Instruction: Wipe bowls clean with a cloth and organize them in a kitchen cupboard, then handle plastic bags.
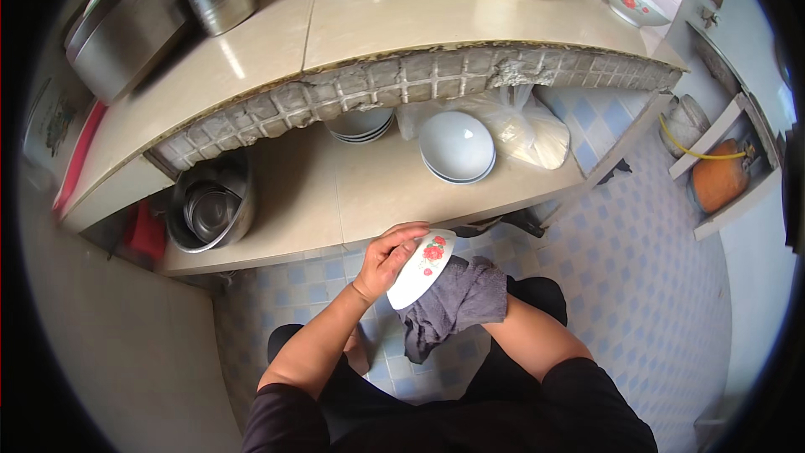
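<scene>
My left hand (390, 258) grips the outside of a white bowl (422, 269) with red printed flowers. The bowl is tipped on its side, its opening facing right. A dark grey cloth (454, 302) covers my right hand and presses against the open side of the bowl. Only the right forearm shows past the cloth, so the fingers are hidden. Beyond my hands, two white bowls (458, 146) sit nested on the lower shelf (295, 201). Farther in, another stack of bowls (361, 126) stands partly under the counter edge.
Above the shelf juts the counter's rough tiled edge (402, 72). A metal pot (242, 226) holding metalware stands at the shelf's left, a plastic bag (534, 135) at its right. On the counter are a steel pot (223, 0) and a flowered bowl (629, 3). An orange gas cylinder (720, 176) stands right.
</scene>
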Available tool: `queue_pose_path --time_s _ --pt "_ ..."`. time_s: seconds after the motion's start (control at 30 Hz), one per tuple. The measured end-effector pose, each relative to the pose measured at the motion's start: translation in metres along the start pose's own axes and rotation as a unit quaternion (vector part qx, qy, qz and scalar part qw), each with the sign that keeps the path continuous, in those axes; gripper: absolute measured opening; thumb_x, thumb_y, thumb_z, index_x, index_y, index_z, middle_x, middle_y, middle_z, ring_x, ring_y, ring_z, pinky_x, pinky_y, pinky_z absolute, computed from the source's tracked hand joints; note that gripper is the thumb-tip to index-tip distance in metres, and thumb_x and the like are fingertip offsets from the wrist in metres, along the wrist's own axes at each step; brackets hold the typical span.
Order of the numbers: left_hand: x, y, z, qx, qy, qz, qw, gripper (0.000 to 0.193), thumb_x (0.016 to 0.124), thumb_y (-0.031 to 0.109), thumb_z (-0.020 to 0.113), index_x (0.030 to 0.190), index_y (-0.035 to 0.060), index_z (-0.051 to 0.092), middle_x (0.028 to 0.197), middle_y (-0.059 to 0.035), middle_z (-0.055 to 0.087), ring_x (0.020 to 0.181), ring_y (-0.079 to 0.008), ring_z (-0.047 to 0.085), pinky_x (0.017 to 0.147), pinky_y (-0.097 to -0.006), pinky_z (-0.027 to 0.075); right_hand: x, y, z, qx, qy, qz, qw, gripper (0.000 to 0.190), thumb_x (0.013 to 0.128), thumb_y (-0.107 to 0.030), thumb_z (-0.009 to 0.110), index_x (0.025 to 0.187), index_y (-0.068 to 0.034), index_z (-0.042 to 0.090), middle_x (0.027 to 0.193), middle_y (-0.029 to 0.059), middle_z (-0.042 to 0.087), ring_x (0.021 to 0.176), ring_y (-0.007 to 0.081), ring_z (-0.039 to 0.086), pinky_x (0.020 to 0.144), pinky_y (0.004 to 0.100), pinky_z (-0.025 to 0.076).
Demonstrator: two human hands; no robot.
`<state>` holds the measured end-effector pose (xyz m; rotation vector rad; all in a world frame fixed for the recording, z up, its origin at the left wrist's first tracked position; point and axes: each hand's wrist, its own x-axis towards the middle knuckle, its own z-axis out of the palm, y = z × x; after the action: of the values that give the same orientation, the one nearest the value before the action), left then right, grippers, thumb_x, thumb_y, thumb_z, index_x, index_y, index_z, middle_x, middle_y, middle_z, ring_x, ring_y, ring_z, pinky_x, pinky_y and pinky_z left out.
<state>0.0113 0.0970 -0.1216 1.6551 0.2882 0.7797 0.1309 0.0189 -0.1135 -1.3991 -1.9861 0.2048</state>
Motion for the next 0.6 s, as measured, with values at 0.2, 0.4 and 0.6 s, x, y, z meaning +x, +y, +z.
queue_pose_path --time_s 0.2,0.4,0.6 --pt "0.002 -0.023 -0.015 -0.365 0.023 -0.248 0.897 0.033 0.097 0.018 0.039 0.114 -0.0042 0.057 0.113 -0.0147 0.061 0.104 -0.0212 0.058 0.095 -0.0313 0.044 0.003 0.005 -0.003 0.077 0.005 -0.022 0.997 0.03 0.075 -0.027 0.057 0.094 -0.005 0.061 0.093 0.0158 0.062 0.087 0.0275 0.06 0.082 0.0404 0.045" --pt "-0.009 -0.032 -0.018 -0.483 -0.02 -0.174 0.858 0.04 0.096 0.015 0.039 0.135 0.0044 0.041 0.132 -0.0115 0.05 0.117 -0.0226 0.051 0.101 -0.0371 0.041 0.032 -0.036 -0.099 0.007 0.055 0.18 0.982 0.028 0.072 -0.02 0.06 0.095 -0.004 0.056 0.093 0.0204 0.057 0.09 0.0367 0.056 0.079 0.0392 0.045" --pt "-0.001 -0.019 -0.035 -0.617 0.036 -0.27 0.739 0.035 0.094 0.022 0.047 0.126 0.0066 0.051 0.12 -0.0089 0.059 0.107 -0.0216 0.058 0.091 -0.0341 0.049 0.036 -0.011 -0.122 -0.157 0.151 0.139 0.966 0.03 0.082 -0.024 0.057 0.105 -0.007 0.057 0.106 0.0136 0.061 0.096 0.0335 0.058 0.08 0.038 0.047"
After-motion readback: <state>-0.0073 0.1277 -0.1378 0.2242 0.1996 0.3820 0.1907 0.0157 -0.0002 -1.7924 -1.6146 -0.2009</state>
